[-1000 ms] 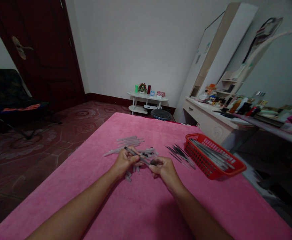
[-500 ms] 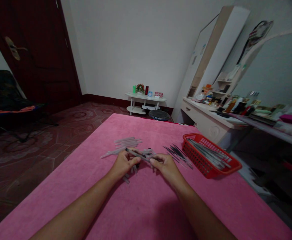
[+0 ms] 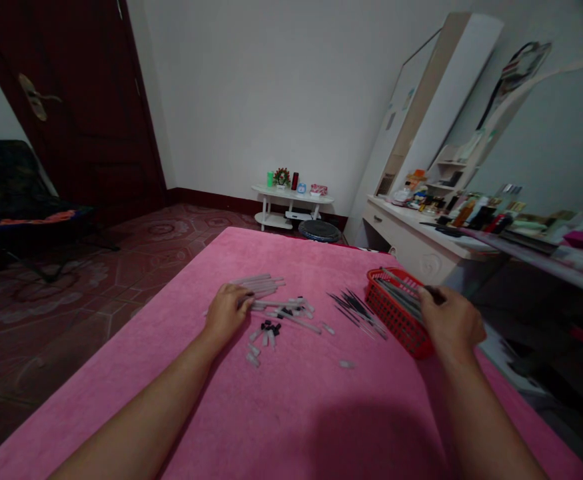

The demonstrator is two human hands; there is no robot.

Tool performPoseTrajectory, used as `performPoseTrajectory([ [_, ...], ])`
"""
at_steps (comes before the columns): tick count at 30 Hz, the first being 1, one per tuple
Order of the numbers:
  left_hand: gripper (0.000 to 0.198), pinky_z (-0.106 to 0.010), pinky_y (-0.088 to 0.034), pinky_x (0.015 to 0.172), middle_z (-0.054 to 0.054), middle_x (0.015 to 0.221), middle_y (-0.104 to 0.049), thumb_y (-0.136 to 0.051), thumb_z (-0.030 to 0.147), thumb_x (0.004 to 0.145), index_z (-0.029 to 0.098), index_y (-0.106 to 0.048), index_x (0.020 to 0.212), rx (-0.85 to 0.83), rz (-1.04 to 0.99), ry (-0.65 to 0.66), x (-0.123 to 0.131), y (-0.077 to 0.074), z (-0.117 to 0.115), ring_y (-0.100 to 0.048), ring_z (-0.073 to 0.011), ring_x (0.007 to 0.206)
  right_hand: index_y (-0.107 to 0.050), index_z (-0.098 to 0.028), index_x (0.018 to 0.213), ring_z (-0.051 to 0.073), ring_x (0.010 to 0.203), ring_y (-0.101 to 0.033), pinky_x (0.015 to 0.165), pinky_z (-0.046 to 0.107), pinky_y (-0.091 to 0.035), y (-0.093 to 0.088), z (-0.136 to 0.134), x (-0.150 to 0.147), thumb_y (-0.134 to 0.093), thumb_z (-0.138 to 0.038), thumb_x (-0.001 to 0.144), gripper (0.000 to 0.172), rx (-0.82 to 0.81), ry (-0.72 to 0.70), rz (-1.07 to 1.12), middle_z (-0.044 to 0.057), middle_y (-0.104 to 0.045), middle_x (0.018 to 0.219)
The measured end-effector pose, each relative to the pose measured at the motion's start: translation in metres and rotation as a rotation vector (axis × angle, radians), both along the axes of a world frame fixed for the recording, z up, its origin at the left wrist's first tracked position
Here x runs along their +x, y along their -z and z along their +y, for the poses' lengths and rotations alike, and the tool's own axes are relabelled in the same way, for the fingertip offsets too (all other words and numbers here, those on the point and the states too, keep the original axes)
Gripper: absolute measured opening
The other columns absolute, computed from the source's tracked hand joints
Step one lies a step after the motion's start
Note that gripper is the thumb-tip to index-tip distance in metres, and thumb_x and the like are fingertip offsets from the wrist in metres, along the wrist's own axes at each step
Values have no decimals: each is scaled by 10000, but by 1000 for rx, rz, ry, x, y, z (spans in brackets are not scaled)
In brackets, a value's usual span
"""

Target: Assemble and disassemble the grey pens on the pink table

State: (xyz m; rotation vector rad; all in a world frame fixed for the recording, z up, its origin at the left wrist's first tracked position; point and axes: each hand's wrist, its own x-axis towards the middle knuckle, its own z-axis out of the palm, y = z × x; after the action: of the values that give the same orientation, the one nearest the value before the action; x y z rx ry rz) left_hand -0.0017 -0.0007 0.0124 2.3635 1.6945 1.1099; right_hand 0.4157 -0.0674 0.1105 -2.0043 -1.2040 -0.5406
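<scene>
The right hand [image 3: 450, 321], at the right of centre, is hovering over the near end of the red basket [image 3: 395, 319], its fingers curling shut around a dark pen [image 3: 435, 293] whose end is poking out. The left hand [image 3: 227, 312], left of centre, is resting with fingers bent on a row of clear barrels [image 3: 261, 283]; whether it is gripping one I cannot tell. Small caps [image 3: 270, 328] and black refills [image 3: 354, 305] are lying between the hands on the pink desk [image 3: 296, 413].
</scene>
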Motion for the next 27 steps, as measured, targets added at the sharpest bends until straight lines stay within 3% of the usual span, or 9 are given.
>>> performPoseTrajectory([
  [5, 356, -478, -358, 1005, -65, 1206, -639, -518, 179, 838, 272, -647, 1156, 60, 60, 230, 8, -2, -1, -493, -256, 1183, -679, -159, 833, 223, 744, -589, 681, 331, -432, 10, 15, -25, -515, -348, 806, 251, 139, -281, -71, 89, -652, 818],
  [9, 384, -529, -304, 1034, -64, 1158, -668, -492, 125, 842, 277, -633, 1165, 27, 100, 340, 13, 1, -2, -521, -256, 1167, -681, -169, 856, 194, 797, -607, 741, 292, -443, 29, 23, -57, -523, -270, 815, 192, -53, -504, -70, 71, -666, 874],
  [15, 217, -418, -441, 873, -103, 965, -689, -572, 134, 800, 196, -706, 960, 57, 45, 349, 15, 1, -2, -591, -236, 941, -691, -206, 932, 223, 856, -637, 711, 293, -441, 63, 21, -76, -585, -248, 805, 171, -547, -348, -140, 86, -671, 952],
  [18, 216, -372, -454, 793, -91, 877, -665, -578, 100, 773, 185, -702, 928, 53, 81, 369, 18, -5, -6, -573, -221, 864, -688, -210, 885, 234, 857, -648, 678, 289, -439, 69, 20, -72, -618, -255, 784, 131, -670, -282, -166, 85, -678, 946],
  [23, 232, -345, -458, 741, -89, 864, -633, -563, 92, 764, 184, -706, 923, 53, 76, 318, 23, -11, -13, -559, -213, 838, -669, -193, 850, 244, 831, -654, 651, 298, -431, 60, 17, -75, -562, -209, 801, 119, -629, -335, -171, 102, -693, 876],
  [27, 322, -325, -472, 726, -77, 887, -614, -546, 43, 731, 183, -687, 984, 57, -55, 298, 24, -10, -16, -561, -199, 841, -668, -194, 928, 218, 810, -651, 693, 289, -434, 47, 14, -93, -534, -207, 818, 174, -466, -553, -53, 75, -705, 868],
])
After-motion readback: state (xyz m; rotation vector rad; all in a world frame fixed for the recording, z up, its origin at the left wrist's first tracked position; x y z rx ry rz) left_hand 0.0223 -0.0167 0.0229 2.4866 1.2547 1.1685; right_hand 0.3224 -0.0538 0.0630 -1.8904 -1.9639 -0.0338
